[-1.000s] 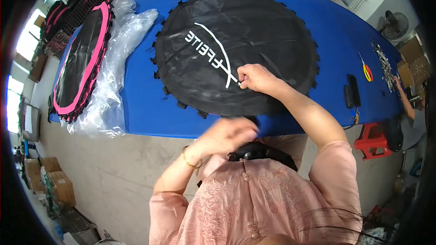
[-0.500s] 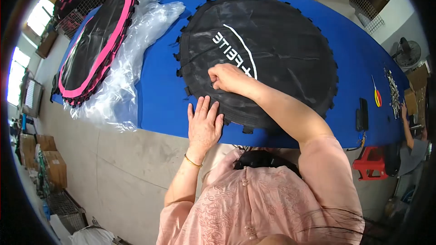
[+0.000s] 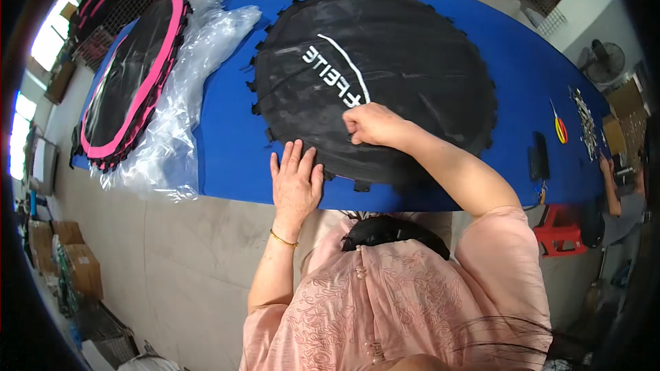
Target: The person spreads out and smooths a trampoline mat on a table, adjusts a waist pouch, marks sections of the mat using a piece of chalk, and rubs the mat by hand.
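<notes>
The black mat (image 3: 412, 62) lies on the blue table (image 3: 519, 96), widest along the table's length, white lettering (image 3: 326, 72) slanting nearer its front edge, left hand (image 3: 296, 177) spread there, right hand (image 3: 373, 126) curled, contents unclear.

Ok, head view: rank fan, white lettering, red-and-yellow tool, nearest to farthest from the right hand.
Right hand, nearest first:
1. White lettering: on the black mat, just up and left.
2. Red-and-yellow tool: on the blue table, off right.
3. Fan: farthest, past the table's right edge.
</notes>
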Tool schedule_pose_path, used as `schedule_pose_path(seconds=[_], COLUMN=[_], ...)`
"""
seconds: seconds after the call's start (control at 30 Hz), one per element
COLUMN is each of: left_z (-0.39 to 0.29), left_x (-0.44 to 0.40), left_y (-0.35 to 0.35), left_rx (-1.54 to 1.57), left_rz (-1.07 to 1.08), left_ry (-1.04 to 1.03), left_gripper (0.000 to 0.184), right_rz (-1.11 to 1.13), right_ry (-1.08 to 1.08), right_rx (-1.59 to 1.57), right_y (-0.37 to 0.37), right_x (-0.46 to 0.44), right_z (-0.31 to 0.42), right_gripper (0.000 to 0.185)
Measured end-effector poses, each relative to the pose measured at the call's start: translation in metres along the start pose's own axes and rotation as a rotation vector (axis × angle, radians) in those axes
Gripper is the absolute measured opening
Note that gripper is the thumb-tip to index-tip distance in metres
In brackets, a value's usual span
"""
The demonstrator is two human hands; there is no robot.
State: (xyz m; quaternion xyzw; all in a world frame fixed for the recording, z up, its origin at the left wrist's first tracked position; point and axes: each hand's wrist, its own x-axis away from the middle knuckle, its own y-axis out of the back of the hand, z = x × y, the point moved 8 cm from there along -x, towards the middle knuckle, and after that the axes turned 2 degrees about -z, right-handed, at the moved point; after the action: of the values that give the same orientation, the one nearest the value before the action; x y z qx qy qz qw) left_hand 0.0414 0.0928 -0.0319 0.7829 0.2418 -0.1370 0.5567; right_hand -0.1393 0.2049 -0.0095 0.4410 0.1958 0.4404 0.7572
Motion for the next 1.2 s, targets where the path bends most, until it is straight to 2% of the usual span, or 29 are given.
schedule_pose_path(seconds=[0.17,0.37,0.43,0.5,0.57,0.63,0.67,0.77,0.9,0.97,1.07,1.13,1.2], left_z=[-0.002,-0.003,-0.003,-0.012,-0.018,-0.03,-0.032,-0.033,-0.034,-0.033,-0.034,-0.033,-0.035], left_x=[0.001,0.002,0.001,0.001,0.0,0.0,-0.001,0.0,0.001,-0.001,-0.001,-0.002,-0.003], left_y=[-0.001,-0.005,-0.004,-0.007,-0.018,-0.022,-0.022,-0.02,-0.019,-0.022,-0.023,-0.024,-0.022], left_rx=[-0.02,-0.018,-0.002,-0.041,-0.097,-0.143,-0.183,-0.137,-0.155,-0.174,-0.187,-0.186,-0.17], left_rz=[-0.014,-0.009,0.002,0.008,0.099,0.106,0.108,0.056,0.055,0.121,0.129,0.135,0.148], left_ry=[-0.028,-0.053,-0.003,0.029,0.119,0.123,0.141,0.114,0.108,0.125,0.107,0.103,0.119], left_gripper=[0.036,0.037,0.039,0.053,0.074,0.078,0.082,0.078,0.08,0.087,0.088,0.087,0.086], right_rz=[-0.132,-0.25,-0.201,-0.185,-0.155,-0.126,-0.125,-0.15,-0.275,-0.315,-0.388,-0.474,-0.441], right_ry=[-0.144,-0.406,-0.371,-0.3,-0.331,-0.333,-0.307,-0.299,-0.311,-0.396,-0.447,-0.341,-0.229], right_rx=[0.059,0.076,0.068,0.045,-0.038,-0.16,-0.124,-0.128,-0.157,-0.199,-0.244,-0.149,-0.151], right_y=[0.037,0.064,0.048,0.038,0.027,0.014,0.015,0.019,0.03,0.041,0.044,0.046,0.03], right_x=[0.08,0.153,0.152,0.146,0.139,0.13,0.128,0.132,0.151,0.164,0.166,0.152,0.127], right_z=[-0.086,-0.135,-0.126,-0.094,-0.076,-0.069,-0.061,-0.059,-0.104,-0.129,-0.142,-0.12,-0.106], right_gripper=[0.028,0.027,0.027,0.027,0.026,0.026,0.026,0.026,0.025,0.025,0.023,0.024,0.024])
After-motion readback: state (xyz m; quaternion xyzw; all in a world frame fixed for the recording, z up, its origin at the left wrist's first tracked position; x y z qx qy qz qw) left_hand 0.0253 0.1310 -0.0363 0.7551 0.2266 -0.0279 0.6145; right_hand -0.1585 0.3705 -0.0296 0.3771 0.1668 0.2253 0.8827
